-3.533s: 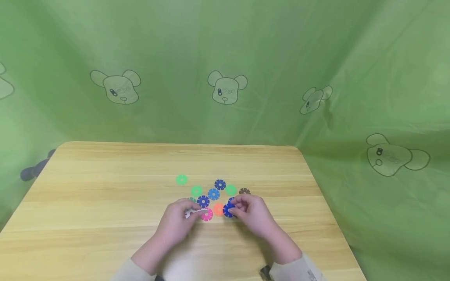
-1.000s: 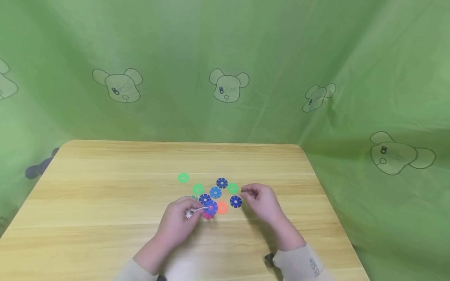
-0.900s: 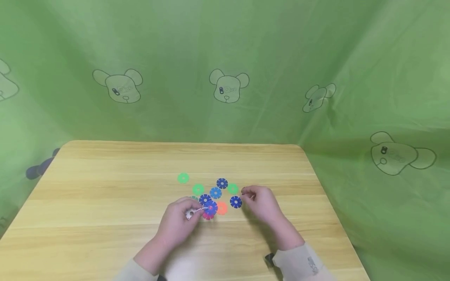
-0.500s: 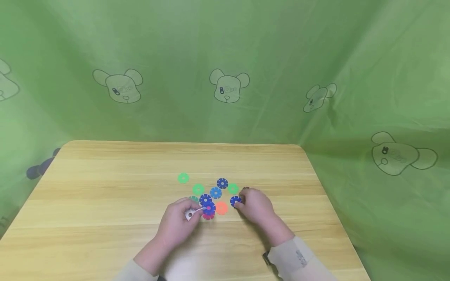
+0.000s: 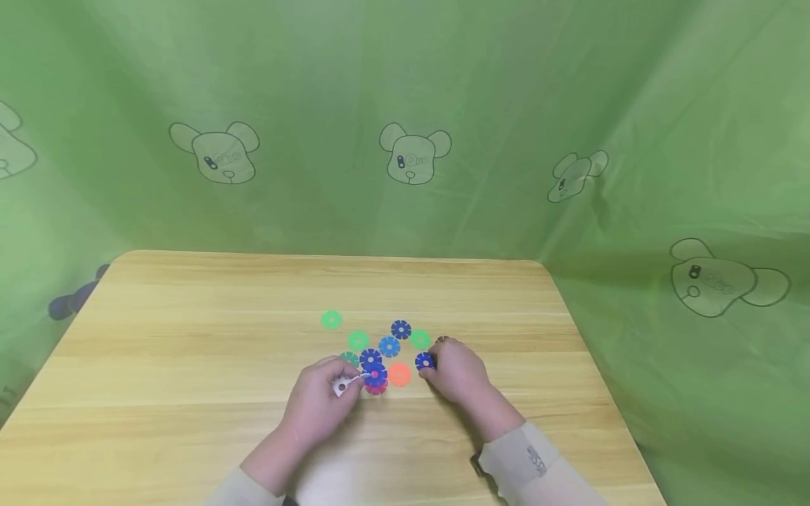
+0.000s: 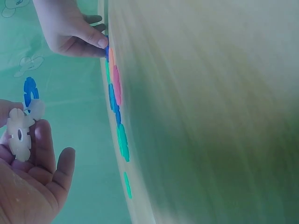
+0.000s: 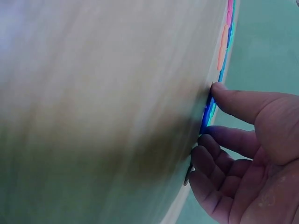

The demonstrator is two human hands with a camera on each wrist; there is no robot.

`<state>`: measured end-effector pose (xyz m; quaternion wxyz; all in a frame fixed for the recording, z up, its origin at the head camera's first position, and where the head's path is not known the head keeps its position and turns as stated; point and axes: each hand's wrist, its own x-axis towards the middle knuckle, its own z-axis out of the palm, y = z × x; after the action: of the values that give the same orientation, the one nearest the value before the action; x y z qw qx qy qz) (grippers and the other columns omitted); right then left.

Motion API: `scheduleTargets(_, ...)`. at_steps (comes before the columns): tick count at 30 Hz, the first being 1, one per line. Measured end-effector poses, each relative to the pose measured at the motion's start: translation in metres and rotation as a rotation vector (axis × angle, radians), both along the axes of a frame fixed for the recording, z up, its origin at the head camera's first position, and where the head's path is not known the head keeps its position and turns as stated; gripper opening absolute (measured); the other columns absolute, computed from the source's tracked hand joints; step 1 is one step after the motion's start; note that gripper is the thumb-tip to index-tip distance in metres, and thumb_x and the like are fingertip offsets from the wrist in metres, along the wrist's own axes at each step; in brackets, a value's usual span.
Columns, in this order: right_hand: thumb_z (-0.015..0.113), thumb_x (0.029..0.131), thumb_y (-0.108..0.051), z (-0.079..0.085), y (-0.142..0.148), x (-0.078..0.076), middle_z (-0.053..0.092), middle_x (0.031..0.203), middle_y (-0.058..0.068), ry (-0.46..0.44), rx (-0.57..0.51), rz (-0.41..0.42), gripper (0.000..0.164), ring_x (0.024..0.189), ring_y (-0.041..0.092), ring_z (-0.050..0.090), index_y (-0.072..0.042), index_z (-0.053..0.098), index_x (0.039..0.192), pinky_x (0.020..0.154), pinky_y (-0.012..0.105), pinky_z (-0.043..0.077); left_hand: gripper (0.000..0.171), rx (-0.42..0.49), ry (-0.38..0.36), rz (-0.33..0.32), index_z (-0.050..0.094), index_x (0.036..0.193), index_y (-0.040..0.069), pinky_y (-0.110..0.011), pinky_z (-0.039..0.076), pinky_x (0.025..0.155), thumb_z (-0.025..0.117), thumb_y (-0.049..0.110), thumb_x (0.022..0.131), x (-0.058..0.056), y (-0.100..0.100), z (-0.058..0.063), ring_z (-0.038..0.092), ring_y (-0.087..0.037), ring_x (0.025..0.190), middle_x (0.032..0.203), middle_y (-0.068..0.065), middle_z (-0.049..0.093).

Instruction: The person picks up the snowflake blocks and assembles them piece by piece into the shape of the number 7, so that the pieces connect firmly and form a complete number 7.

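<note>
My left hand (image 5: 319, 395) pinches a white notched plastic disc (image 6: 19, 135) above the table. Slotted to it, past the fingertips, are a second whitish disc (image 6: 35, 110) and a blue notched disc (image 6: 31, 89). In the head view that blue disc overlaps a pink disc (image 5: 376, 387) lying below. My right hand (image 5: 460, 372) is down at the tabletop, thumb and index finger at opposite edges of a dark blue disc (image 7: 206, 114). Its other fingers curl loosely beside a brown disc (image 5: 441, 340), mostly hidden by the hand.
Between and beyond the hands lie an orange disc (image 5: 399, 374), a light blue disc (image 5: 389, 346), a dark blue disc (image 5: 401, 329) and several green discs (image 5: 332, 320). The wooden table (image 5: 190, 323) backs onto a green curtain (image 5: 304, 211) with printed bear heads.
A blue disc earlier in my right hand is now joined to the white piece in the left. My right hand drew away rightward, then came down onto another dark blue disc.
</note>
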<state>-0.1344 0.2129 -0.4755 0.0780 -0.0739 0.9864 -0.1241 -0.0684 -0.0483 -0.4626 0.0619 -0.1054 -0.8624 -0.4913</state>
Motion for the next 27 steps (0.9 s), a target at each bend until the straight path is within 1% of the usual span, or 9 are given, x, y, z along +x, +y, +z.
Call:
scheduleTargets(4,0.088,0.087,-0.029,-0.001,-0.001,-0.001,0.072,0.105,0.011,-0.007,-0.002,-0.006,0.034,0.094,0.029,0.069,-0.003,0.077,0.106,0.085,0.049,0.061,0.006,-0.005,0.000,0.004,0.077,0.092,0.013,-0.031,0.063,0.081,0.082,0.009,0.090,0.001,0.000,0.000,0.071,-0.017,0.090,0.098,0.001,0.076)
scheduleTargets(6,0.089,0.087,-0.029,-0.001,0.000,-0.002,0.072,0.103,0.010,-0.011,-0.012,-0.018,0.035,0.092,0.028,0.069,-0.003,0.076,0.106,0.084,0.048,0.061,0.008,-0.004,-0.001,0.008,0.076,0.091,0.014,-0.030,0.063,0.080,0.082,0.008,0.090,0.001,0.000,0.000,0.071,-0.016,0.089,0.098,0.001,0.076)
scheduleTargets(8,0.089,0.087,-0.027,-0.002,0.000,-0.003,0.070,0.099,0.008,-0.020,-0.028,-0.034,0.032,0.087,0.026,0.067,-0.003,0.075,0.102,0.081,0.047,0.061,0.009,0.003,-0.006,0.010,0.076,0.090,0.014,-0.027,0.062,0.075,0.081,0.007,0.090,0.001,0.000,-0.001,0.069,-0.015,0.085,0.097,0.000,0.076)
scheduleTargets(10,0.089,0.086,-0.025,-0.003,-0.001,-0.004,0.069,0.096,0.007,-0.026,-0.046,-0.048,0.030,0.085,0.024,0.066,-0.003,0.074,0.101,0.080,0.046,0.061,0.011,0.007,-0.007,0.013,0.075,0.090,0.015,-0.025,0.061,0.073,0.081,0.007,0.090,0.001,0.000,-0.001,0.068,-0.013,0.083,0.097,0.000,0.076)
scheduleTargets(13,0.089,0.086,-0.022,-0.004,0.000,-0.004,0.070,0.099,0.010,-0.029,-0.066,-0.057,0.034,0.089,0.027,0.068,-0.001,0.073,0.106,0.083,0.048,0.061,0.012,0.015,-0.005,0.016,0.075,0.089,0.016,-0.024,0.061,0.072,0.081,0.006,0.090,0.002,0.000,-0.001,0.068,-0.013,0.082,0.096,0.001,0.075)
scheduleTargets(16,0.089,0.086,-0.021,-0.006,0.000,-0.004,0.072,0.111,0.016,-0.026,-0.076,-0.058,0.043,0.102,0.034,0.070,0.002,0.072,0.118,0.093,0.053,0.060,0.013,0.014,0.000,0.018,0.075,0.088,0.016,-0.024,0.061,0.073,0.082,0.006,0.090,0.002,0.000,-0.001,0.069,-0.014,0.083,0.096,0.001,0.076)
scheduleTargets(18,0.088,0.086,-0.021,-0.005,0.000,-0.004,0.072,0.117,0.019,-0.029,-0.081,-0.057,0.045,0.108,0.038,0.070,0.003,0.072,0.121,0.097,0.055,0.058,0.012,0.011,0.004,0.016,0.075,0.089,0.016,-0.026,0.062,0.076,0.082,0.006,0.090,0.002,0.000,-0.002,0.070,-0.015,0.085,0.097,0.001,0.076)
scheduleTargets(23,0.089,0.084,-0.019,-0.005,0.002,-0.007,0.073,0.115,0.019,-0.039,-0.126,-0.052,0.045,0.106,0.037,0.070,0.004,0.073,0.119,0.097,0.054,0.058,0.010,0.003,0.013,0.014,0.076,0.090,0.015,-0.034,0.064,0.085,0.082,0.007,0.090,0.001,0.000,-0.004,0.073,-0.019,0.091,0.098,0.002,0.076)
scheduleTargets(27,0.090,0.077,-0.014,-0.009,0.005,-0.012,0.071,0.108,0.014,-0.070,-0.191,-0.059,0.046,0.097,0.031,0.069,0.004,0.072,0.115,0.094,0.052,0.060,0.011,0.006,0.010,0.013,0.076,0.090,0.016,-0.038,0.064,0.088,0.082,0.007,0.090,0.001,0.000,-0.004,0.073,-0.019,0.092,0.097,0.003,0.076)
